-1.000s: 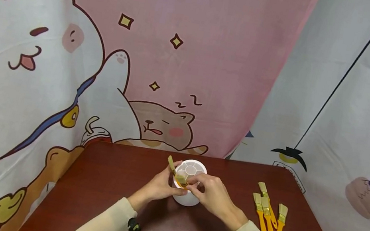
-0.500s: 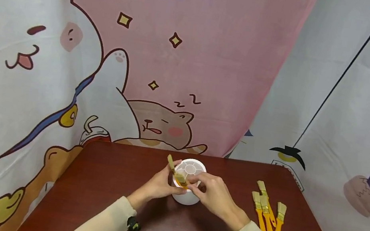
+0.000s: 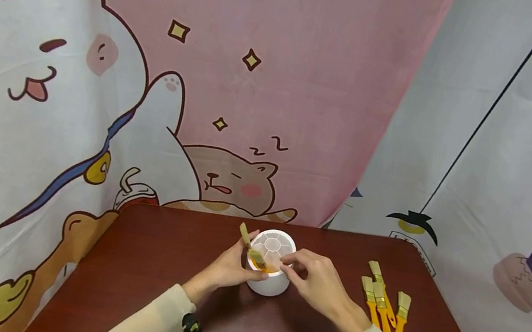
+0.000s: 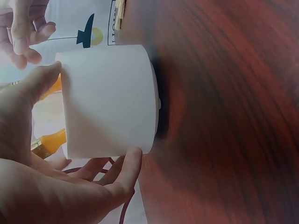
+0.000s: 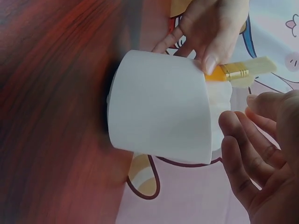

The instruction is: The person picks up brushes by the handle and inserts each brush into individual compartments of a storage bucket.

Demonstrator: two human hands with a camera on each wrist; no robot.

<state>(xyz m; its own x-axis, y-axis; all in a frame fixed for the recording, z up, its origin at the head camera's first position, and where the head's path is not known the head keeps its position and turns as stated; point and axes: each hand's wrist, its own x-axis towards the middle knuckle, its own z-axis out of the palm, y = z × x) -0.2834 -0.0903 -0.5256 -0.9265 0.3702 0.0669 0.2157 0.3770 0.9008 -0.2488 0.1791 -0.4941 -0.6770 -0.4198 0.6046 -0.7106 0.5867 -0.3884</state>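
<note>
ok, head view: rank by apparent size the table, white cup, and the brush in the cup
1. table
2. white cup
3. brush in the cup, partly hidden inside, so its size is unsure.

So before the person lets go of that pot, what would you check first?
1. White pot upright on the table: ok.
2. Left hand steadies the pot, thumb and fingers round its wall: ok.
3. Brushes in the pot sit handle-down with bristles above the rim: ok; how deep they sit, cannot tell.
4. Right hand is off the brushes, fingers loose by the rim: ok.
5. Loose brushes lie apart from the pot on the right: ok.
6. Free compartment left inside the pot: cannot tell.
</note>
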